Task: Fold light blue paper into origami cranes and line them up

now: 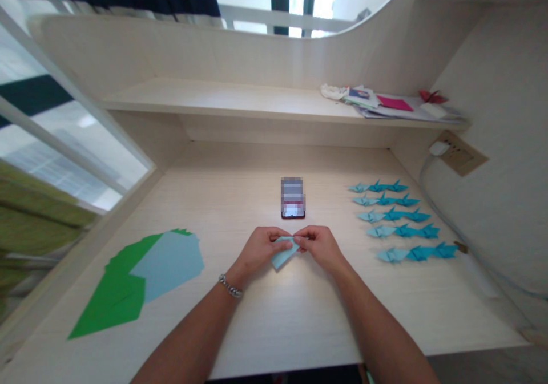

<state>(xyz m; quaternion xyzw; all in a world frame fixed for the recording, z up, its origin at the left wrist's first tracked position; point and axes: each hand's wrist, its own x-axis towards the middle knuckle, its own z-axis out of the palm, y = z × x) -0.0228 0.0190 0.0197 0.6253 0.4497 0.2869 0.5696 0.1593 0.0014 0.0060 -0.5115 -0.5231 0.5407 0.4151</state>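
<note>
A small folded piece of light blue paper (282, 257) is held between my two hands over the middle of the desk. My left hand (266, 245) pinches it from the left, thumb on top. On the other side, my right hand (315, 241) grips its upper right corner between thumb and fingers. Just beyond my fingertips lies a phone (293, 197) with its screen lit and blurred. Fingers cover the paper's upper edge, so the exact fold there is hidden.
Rows of folded blue paper cranes (405, 231) stand on the right. Light blue sheets (173, 264) and green sheets (115, 304) lie fanned at the left. A cable (449, 218) runs down from a wall socket (462, 153). Papers (394, 103) rest on the shelf (240, 97) above.
</note>
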